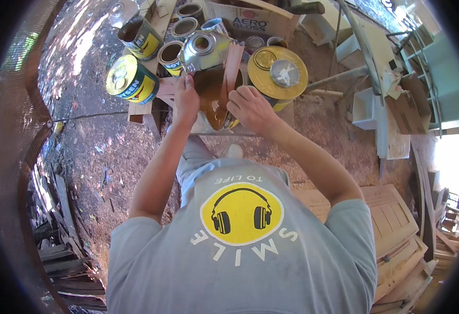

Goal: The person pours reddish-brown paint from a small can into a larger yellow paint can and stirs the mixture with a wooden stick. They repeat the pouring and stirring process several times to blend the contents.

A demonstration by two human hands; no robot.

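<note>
An open container of glossy brown liquid [212,86] stands in front of me on the work surface, its pouring lip toward me. My left hand [186,102] is closed on its left edge, thumb up. My right hand [251,109] is closed at its right side, fingers pinched around the lower part of a flat wooden stick [233,62] that leans up over the container. The fingertips of both hands are partly hidden. Just behind the container sits a silver metal can [203,48] with a round opening on top. A big yellow-lidded can [265,62] is right of my right hand.
A green and yellow paint can [130,78] stands left of my hands. Several opened cans, among them a brown-stained one [185,27], crowd the back. A cardboard box [250,23] lies behind them. Wooden panels [365,214] are at the right, scrap wood [64,261] at the lower left.
</note>
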